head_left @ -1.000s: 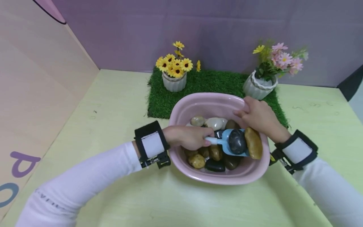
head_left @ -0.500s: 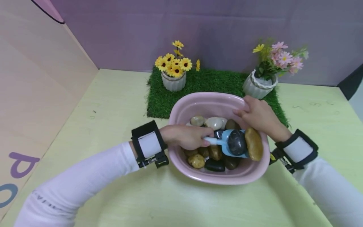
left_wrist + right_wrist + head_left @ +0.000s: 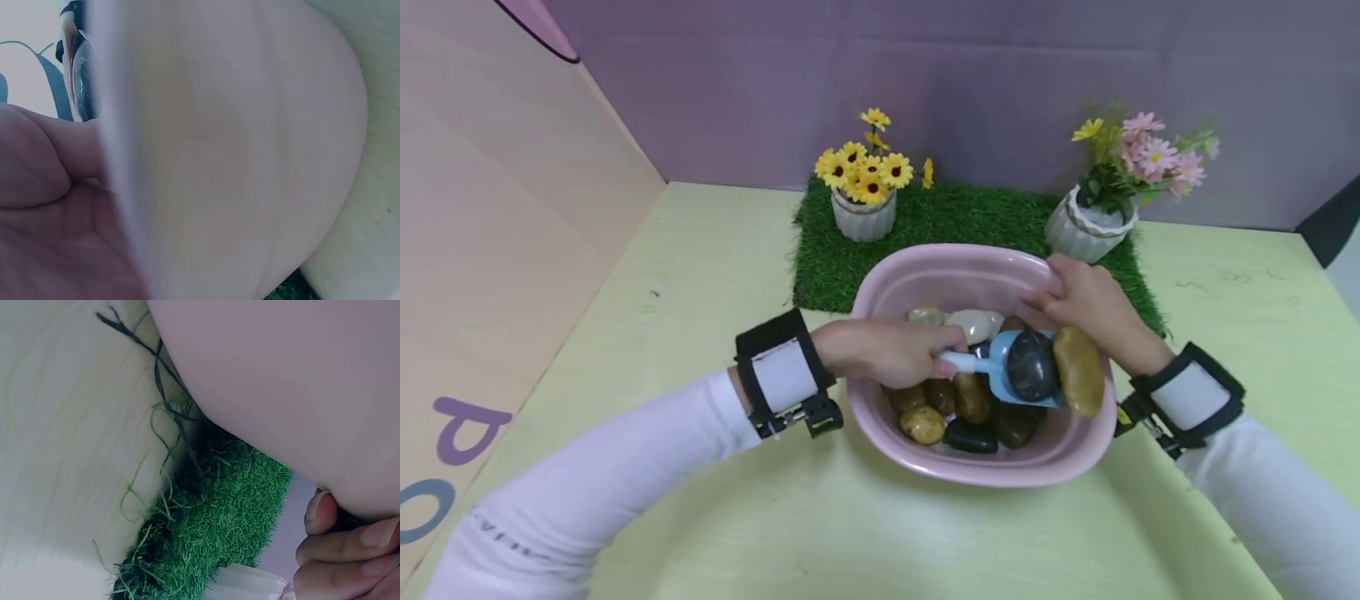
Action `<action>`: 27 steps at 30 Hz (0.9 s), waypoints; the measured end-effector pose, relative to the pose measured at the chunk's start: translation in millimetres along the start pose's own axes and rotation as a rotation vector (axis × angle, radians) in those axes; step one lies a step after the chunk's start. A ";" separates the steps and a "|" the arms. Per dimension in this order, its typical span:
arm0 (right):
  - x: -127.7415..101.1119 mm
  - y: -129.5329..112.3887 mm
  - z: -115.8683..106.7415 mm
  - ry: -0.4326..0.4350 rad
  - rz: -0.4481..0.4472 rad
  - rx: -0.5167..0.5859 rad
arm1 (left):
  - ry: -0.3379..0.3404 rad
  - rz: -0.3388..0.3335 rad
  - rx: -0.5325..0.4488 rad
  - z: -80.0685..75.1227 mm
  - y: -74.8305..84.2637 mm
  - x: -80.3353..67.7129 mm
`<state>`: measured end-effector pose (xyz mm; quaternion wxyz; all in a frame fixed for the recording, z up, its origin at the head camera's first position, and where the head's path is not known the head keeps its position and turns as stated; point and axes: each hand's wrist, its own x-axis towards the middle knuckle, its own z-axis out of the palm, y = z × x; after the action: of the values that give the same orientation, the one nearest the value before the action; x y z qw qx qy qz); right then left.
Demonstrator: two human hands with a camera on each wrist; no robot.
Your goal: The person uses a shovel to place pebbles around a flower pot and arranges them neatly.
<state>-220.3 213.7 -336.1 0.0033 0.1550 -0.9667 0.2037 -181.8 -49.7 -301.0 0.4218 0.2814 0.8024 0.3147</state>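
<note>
My left hand (image 3: 902, 357) grips the handle of a light blue scoop (image 3: 998, 375) held over the pink basin (image 3: 880, 287). A black stone (image 3: 1030, 365) lies on the scoop. A long tan stone (image 3: 1079, 372) is at the scoop's front edge, near the basin's right wall. Below them, several brown, black and pale stones (image 3: 922, 425) lie in the basin. My right hand (image 3: 1093, 304) holds the basin's back right rim, and its curled fingers (image 3: 344, 547) show under the rim in the right wrist view. In the left wrist view the basin wall hides most of the scoop.
Behind the basin lies a green grass mat (image 3: 820, 267). On it stand a white pot of yellow flowers (image 3: 863, 218) and a white pot of pink flowers (image 3: 1086, 229), close to my right hand. The pale table (image 3: 737, 517) extends in front.
The scoop has risen slightly with the black and tan stones, and my left wrist has shifted a little up and left. My right hand and the basin stay nearly in place.
</note>
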 end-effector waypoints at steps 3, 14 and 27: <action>0.1 -0.8 -1.0 -0.015 0.015 -0.007 | 0.005 0.005 -0.002 -3.2 1.3 -3.7; -4.2 -3.8 0.1 0.029 -0.045 0.008 | 0.027 0.029 -0.048 -14.0 5.8 -16.8; -4.9 9.8 6.0 0.166 -0.216 0.065 | 0.134 -0.030 0.023 -28.6 10.9 -29.6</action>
<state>-218.2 221.3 -345.8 0.1002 0.2407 -0.9337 0.2453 -189.8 -71.5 -265.3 0.3686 0.2526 0.8364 0.3174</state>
